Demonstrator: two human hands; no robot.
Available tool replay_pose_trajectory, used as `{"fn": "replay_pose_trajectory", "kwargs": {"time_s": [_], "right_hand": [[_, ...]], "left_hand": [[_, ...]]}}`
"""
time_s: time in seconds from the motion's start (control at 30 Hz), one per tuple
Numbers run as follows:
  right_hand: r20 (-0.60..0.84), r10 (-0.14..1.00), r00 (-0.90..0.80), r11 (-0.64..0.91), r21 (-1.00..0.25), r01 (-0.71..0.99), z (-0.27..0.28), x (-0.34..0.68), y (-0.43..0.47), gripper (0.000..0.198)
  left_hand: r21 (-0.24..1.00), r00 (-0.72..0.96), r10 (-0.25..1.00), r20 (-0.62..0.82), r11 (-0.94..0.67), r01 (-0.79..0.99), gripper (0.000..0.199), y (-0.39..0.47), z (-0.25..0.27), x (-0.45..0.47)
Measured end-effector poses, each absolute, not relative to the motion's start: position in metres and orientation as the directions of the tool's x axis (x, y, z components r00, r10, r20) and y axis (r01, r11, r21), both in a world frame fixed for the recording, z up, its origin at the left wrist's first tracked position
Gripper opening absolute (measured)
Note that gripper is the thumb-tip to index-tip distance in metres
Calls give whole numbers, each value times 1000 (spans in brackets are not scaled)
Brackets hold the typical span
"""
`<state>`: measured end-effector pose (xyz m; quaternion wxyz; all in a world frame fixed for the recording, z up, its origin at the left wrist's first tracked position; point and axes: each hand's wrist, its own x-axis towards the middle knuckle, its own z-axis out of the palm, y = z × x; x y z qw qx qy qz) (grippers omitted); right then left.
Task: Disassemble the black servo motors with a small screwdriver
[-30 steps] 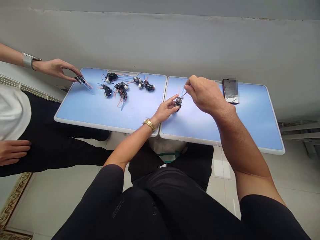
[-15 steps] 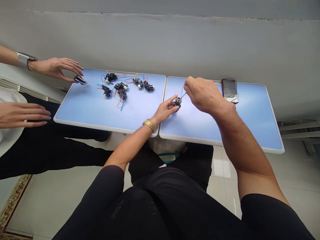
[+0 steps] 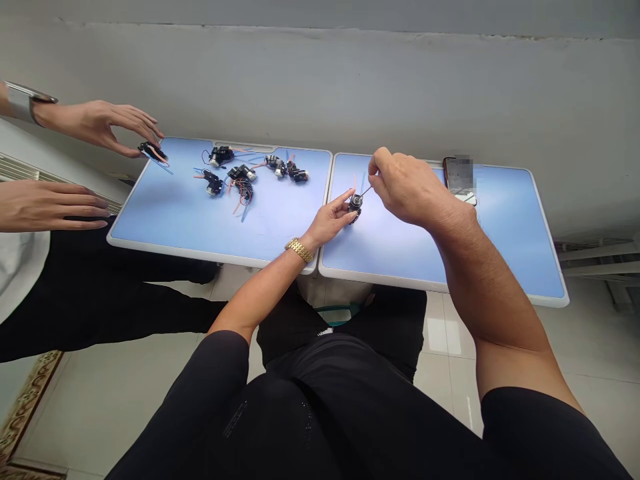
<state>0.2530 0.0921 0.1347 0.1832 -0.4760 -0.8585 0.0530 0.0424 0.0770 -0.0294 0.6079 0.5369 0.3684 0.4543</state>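
Note:
My left hand pinches a small black motor-like unit with a round, shiny top face. One pink and one blue thin strip rise behind that unit. From my closed right hand a thin metal shaft, apparently of a screwdriver, slants down to the edge of the round face. The fingers hide its handle. Several similar black units lie to the left, among them one with a white end, one with red and black wires and one at the right of the group.
Two blue tables with white rims stand side by side against a grey wall. A phone lies at the back right. At left, a co-worker's hand touches another black unit; their other hand hovers nearer.
The co-worker's far hand has shifted left and slightly up, the black unit by it turning and moving left. Their near hand has risen slightly. My hands have barely moved.

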Motion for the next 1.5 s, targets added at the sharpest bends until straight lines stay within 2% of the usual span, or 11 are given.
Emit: {"fn": "replay_pose_trajectory", "kwargs": {"time_s": [0.23,0.5,0.57,0.67,0.83,0.97,1.13,1.3,1.5], "right_hand": [[257,854,-453,517,-309,798,134,255,90,21],[163,877,-452,480,-249,841,149,245,84,15],[107,904,-413,427,-192,884,152,243,82,18],[34,928,-370,370,-169,914,152,242,82,19],[4,932,-362,359,-141,923,152,240,81,26],[13,933,-359,358,-106,928,152,237,79,24],[11,939,-345,344,-109,933,154,236,77,22],[20,933,-360,359,-146,922,155,235,76,17],[45,933,-357,360,-164,919,154,237,77,15]], "left_hand": [[986,312,950,30,23,-165,83,78,-29,43],[991,283,959,3,36,-131,83,76,-31,43],[987,289,957,-13,58,-148,82,74,-32,43],[981,309,951,-10,70,-184,82,73,-32,41],[981,326,945,-25,85,-173,82,71,-31,41],[994,326,945,10,26,-106,80,69,-31,42],[989,295,951,90,-121,88,67,63,-21,43],[945,302,953,30,-126,303,65,62,-12,41],[958,354,935,29,-127,258,59,68,-17,41]]}}
